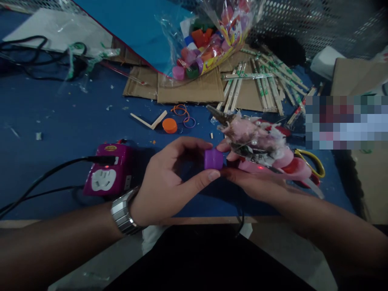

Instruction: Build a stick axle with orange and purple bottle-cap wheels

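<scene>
My left hand (172,182), with a metal watch on the wrist, pinches a small purple cap (213,159) between thumb and fingers above the blue table's front edge. My right hand (257,182) is closed round a pink glue gun (257,139) crusted with dried glue, its nozzle end touching the right side of the purple cap. A small red light glows on the gun's underside. What lies under the gun in my palm is partly hidden.
A magenta power strip (107,171) with a black cord sits at left. An orange cap (169,125), rubber bands (183,113) and a bent wooden stick (148,120) lie ahead. Behind are cardboard sheets (190,89), a bag of coloured caps (209,40), wrapped chopsticks (266,81) and yellow-handled scissors (312,161).
</scene>
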Demonstrator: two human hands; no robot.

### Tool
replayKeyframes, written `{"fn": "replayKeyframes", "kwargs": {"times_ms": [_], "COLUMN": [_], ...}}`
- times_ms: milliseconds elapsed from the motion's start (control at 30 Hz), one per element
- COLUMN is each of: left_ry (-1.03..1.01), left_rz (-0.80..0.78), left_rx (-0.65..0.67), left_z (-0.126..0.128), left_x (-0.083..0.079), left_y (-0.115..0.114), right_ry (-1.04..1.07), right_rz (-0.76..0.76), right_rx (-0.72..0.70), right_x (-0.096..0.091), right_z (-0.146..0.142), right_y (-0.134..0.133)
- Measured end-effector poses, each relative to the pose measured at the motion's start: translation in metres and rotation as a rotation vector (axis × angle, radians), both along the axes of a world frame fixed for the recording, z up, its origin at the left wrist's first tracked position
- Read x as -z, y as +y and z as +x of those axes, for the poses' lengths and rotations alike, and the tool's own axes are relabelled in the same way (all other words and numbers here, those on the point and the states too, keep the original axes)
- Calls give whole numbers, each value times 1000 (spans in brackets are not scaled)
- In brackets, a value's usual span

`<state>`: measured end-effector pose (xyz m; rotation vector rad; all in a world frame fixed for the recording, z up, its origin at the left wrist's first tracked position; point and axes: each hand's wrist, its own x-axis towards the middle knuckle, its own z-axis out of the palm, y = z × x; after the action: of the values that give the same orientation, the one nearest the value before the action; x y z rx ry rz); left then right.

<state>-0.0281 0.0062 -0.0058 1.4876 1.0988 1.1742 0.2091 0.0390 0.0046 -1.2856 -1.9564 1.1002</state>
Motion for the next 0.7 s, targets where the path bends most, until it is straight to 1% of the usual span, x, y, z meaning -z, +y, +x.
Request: {"fn": "replayKeyframes", "kwargs": {"times_ms": [133,200,300,400,600,700], "left_ry": [38,43,32,44,183,109], "left_rz": [16,41,100,150,286,258], "left_rx": [-37,-36,-20,2,-82,-48], "left_z": [0,0,0,0,-2,-1], "left_x": [-1,-4,-6,-6,-6,-5], "left_y": [-1,0,1,3,4,4], "right_ry": [-45,20,147,202,224,217], "right_rz": [76,50,-13,-9,0,20], "right_rx": [-13,3,82,134,83,95], "right_x": [-7,-7,-3,1,1,-1], "right_z": [-6,-6,-3,-1,-2,-2], "right_y": [4,5,3,1,0,0]}}
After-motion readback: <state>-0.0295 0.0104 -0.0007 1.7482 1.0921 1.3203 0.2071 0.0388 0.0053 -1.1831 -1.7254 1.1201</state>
